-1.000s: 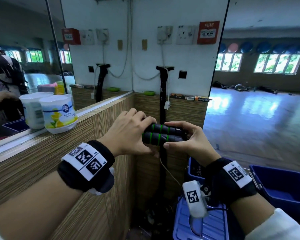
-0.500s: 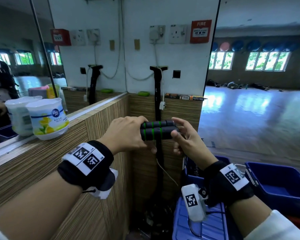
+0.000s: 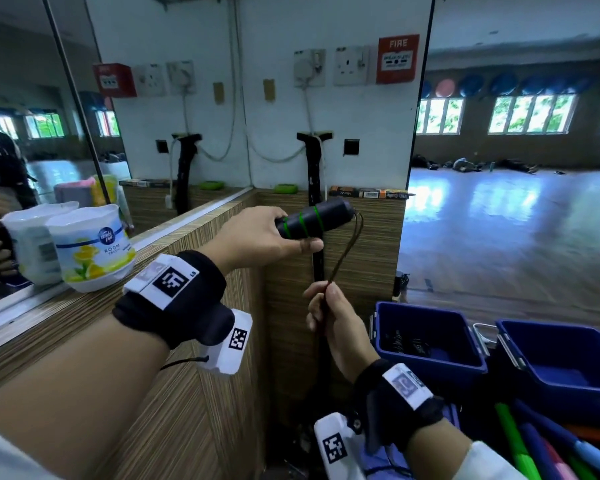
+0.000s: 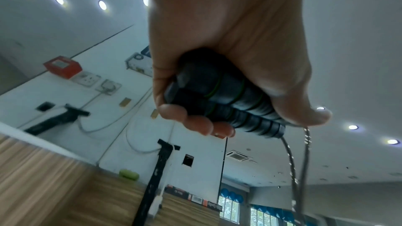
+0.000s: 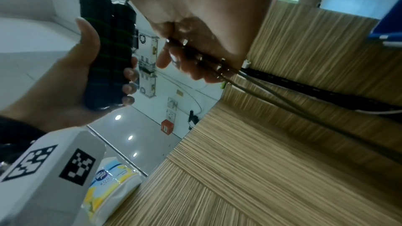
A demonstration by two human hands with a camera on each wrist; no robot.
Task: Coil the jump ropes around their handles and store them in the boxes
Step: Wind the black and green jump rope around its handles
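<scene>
With the left hand point(image 3: 257, 233) still clenched on both handles point(image 3: 314, 221), the right hand point(image 3: 333, 317) has dropped below the handles and now pinches the rope point(image 3: 347, 251), ready for coiling.

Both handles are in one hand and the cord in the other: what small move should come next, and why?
Probably the first wrap: the right hand should carry the thin dark cord over the two black foam handles with green rings. The left hand grips the two handles side by side, and both cord strands hang off their ends with no wrap on them.
</scene>
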